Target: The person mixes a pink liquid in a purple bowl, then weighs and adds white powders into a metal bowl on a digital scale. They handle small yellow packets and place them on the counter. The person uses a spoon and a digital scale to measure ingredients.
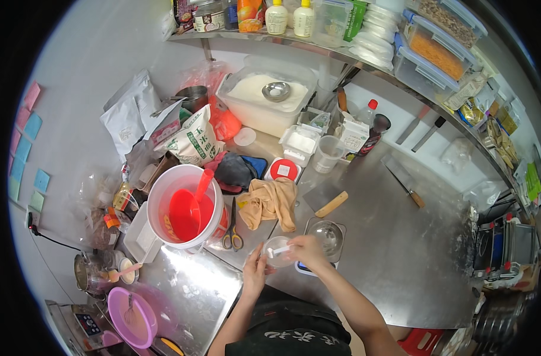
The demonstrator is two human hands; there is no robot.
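My left hand (255,270) holds the side of a small clear plastic tub (277,252). My right hand (307,252) grips a white plastic scoop (281,250) whose end is inside the tub, over a little white matter. Just right of the tub, a clear round bowl (327,236) rests on a digital scale (307,269), partly behind my right forearm. Above the scale lies a bench scraper with a wooden handle (332,204). A crumpled tan cloth (270,202) and a pair of scissors (233,238) lie above and left of the tub.
A white bucket (185,242) holding a red scoop stands at left, with a purple basin (132,340) and whisk below it. Behind are a flour bin (257,116), a measuring cup (327,155) and a milk carton (354,132). A knife (404,180) lies at right. A loaded metal shelf (306,46) overhangs the back.
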